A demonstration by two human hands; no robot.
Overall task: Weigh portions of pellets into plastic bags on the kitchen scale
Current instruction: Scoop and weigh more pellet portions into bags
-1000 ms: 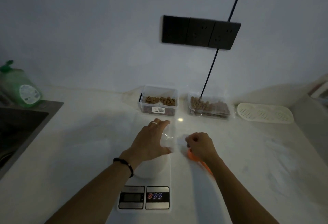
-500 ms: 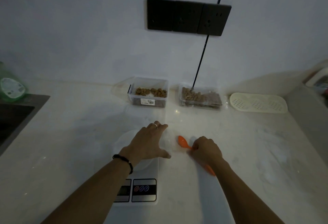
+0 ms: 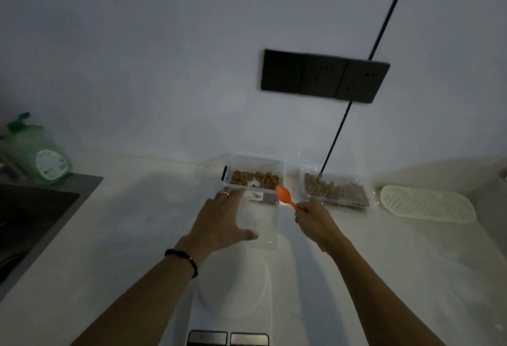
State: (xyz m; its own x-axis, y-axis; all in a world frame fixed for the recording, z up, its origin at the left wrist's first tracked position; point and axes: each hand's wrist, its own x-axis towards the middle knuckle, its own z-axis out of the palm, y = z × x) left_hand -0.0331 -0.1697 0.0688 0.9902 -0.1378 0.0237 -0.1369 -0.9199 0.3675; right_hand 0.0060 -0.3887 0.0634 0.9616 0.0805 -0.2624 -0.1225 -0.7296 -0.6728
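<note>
Right grip (image 3: 315, 222) pinches our orange spoon (image 3: 285, 196), bowl aimed up-left at the pellet tub (image 3: 253, 177) just beyond; left hand (image 3: 222, 219) flat, steadying the bag (image 3: 259, 225).

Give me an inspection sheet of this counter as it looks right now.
Surface: white countertop, dimly lit.
Job's things: kitchen scale; clear plastic bag; open pellet tub; bagged pellets; orange spoon.
Clutter: perforated white mat; green soap bottle.
Grips: left hand flat on the bag; right hand holds the spoon.
Cables: black cord down the wall.
Surroundings: dark socket panel; sink.
</note>
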